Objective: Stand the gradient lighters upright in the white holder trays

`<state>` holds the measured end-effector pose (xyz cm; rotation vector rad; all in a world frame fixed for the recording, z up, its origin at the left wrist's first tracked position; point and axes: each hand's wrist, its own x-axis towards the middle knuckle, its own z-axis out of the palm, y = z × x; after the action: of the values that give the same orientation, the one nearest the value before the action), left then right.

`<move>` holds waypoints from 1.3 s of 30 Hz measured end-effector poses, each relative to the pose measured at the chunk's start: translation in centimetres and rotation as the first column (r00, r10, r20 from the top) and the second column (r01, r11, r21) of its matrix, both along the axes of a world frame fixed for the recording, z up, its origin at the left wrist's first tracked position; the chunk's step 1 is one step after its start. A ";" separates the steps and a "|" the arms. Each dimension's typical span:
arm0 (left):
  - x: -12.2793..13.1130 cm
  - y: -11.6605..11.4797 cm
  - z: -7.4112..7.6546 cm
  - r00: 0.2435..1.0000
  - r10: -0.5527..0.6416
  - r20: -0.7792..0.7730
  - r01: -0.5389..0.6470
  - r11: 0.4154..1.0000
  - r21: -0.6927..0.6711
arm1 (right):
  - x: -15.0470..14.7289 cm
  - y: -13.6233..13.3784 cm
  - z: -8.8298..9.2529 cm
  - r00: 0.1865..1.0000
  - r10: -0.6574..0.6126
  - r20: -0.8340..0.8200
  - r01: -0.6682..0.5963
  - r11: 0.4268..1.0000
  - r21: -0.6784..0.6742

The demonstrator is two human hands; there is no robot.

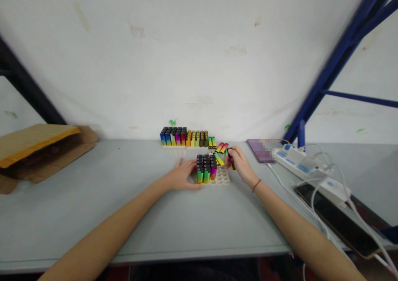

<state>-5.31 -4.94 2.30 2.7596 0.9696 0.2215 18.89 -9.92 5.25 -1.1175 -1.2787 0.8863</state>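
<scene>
Grey table [124, 214]: cardboard box [37, 152] at left, two lighter trays [222, 178] [174, 146] mid, loose lighters [221, 147], power strips [298, 161], phones [338, 219] at right.

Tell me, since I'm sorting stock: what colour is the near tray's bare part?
Cream-white tray, seen in the head view.

Both bare forearms cut off by bottom edge. Pixelated purple rectangular patch [263, 150] hides whatever lies there. Flat brown cardboard box [37, 150] clipped at left edge, contents too dark to tell. Black glossy phone [338, 219] partly under white cables. Small dark lighter [231, 161] mostly covered by right hand [241, 165] fingers, colour unclear. Far row of colourful lighters [186, 138]: too small to count
</scene>
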 end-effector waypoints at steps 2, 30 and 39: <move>0.0 0.0 0.0 1.000 -0.004 0.004 0.004 1.000 -0.006 | 0.2 -0.4 0.8 0.985 0.022 0.170 -0.038 0.995 0.092; -0.1 0.1 -0.4 0.999 -0.018 0.027 0.018 1.000 0.020 | 0.5 -2.5 2.0 0.791 0.279 0.544 -0.343 0.939 0.018; 0.0 0.0 -0.2 1.000 -0.015 0.022 0.015 1.000 0.003 | 0.9 -2.1 2.3 0.830 0.272 0.487 -0.328 0.944 0.031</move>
<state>-5.32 -4.94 2.14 2.7598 0.9431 0.2508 19.75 -12.01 7.53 -1.0972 -1.9356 0.7738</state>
